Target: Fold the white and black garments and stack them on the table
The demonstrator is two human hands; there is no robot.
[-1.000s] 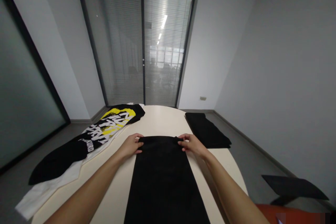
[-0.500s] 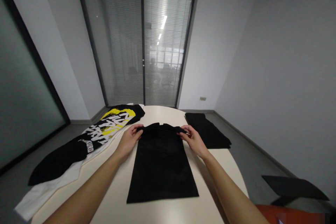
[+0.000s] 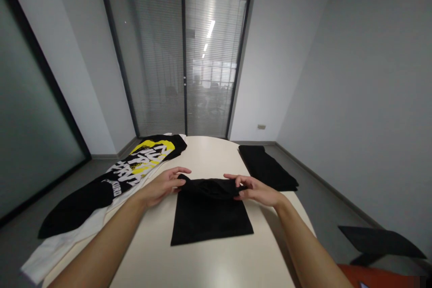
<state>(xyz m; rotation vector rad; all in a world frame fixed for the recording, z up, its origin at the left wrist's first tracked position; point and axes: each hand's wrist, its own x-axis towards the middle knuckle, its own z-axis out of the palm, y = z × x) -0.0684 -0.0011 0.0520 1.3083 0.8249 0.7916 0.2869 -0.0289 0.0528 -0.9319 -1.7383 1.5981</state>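
A black folded garment [image 3: 212,222] lies on the pale table in front of me, its far end turned over toward me and bulging a little in the middle. At the far left corner of the fold, my left hand [image 3: 164,187] pinches the cloth between thumb and fingers. My right hand [image 3: 258,190] grips the right corner, with its index finger stretched out past the edge. The near part of the cloth lies flat. What kind of garment it is, I cannot tell.
On the table's left side lie black printed shirts [image 3: 141,162] with white cloth [image 3: 64,247] beneath. A folded black garment stack [image 3: 266,168] rests at the right edge of the table [image 3: 209,153]. A black and red chair [image 3: 381,243] stands at lower right.
Both hands have brought the far end of the black garment toward me and folded it over. The cloth now looks shorter, and its near edge has shifted slightly away from me.
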